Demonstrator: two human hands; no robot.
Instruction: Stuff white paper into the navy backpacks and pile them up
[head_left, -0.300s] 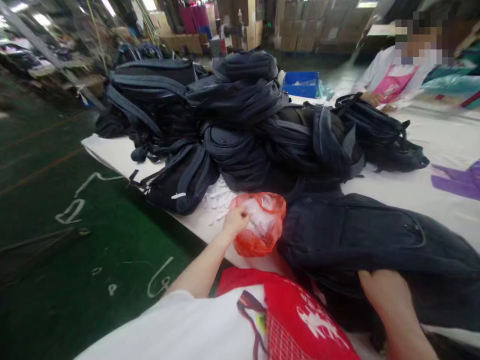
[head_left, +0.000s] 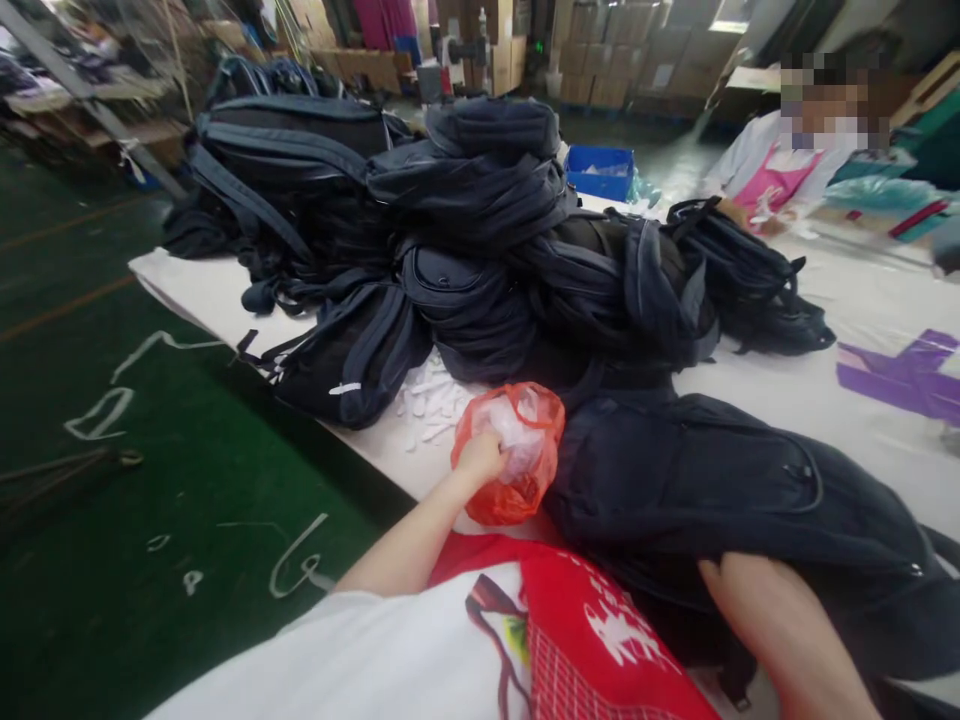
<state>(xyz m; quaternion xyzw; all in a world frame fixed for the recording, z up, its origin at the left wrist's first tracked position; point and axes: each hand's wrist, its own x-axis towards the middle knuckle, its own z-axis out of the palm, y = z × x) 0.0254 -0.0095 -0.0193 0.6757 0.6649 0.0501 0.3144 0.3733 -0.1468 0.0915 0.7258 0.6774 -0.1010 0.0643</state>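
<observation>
My left hand [head_left: 482, 460] reaches into the mouth of a red plastic bag [head_left: 506, 505], its fingers curled over whitish, clear-looking plastic contents [head_left: 517, 430]. Whatever lies between those fingertips is too small to make out. To the right, a dark navy backpack [head_left: 675, 470] lies flat on the table. My right hand [head_left: 739, 585] grips its near edge, with the fingers hidden under the fabric. Small white pieces [head_left: 431, 400] are scattered on the table just beyond the red bag.
A large heap of dark backpacks [head_left: 465, 200] fills the white table's [head_left: 169, 285] far side. A blue bin [head_left: 600, 172] stands behind it. Purple strips [head_left: 900, 375] lie at right. Across the table is a person in a pink apron [head_left: 772, 190]. Green floor [head_left: 225, 460] borders the left edge.
My left hand has gone a little lower and deeper into the red bag. My right hand stays at the backpack's edge. The view has shifted slightly.
</observation>
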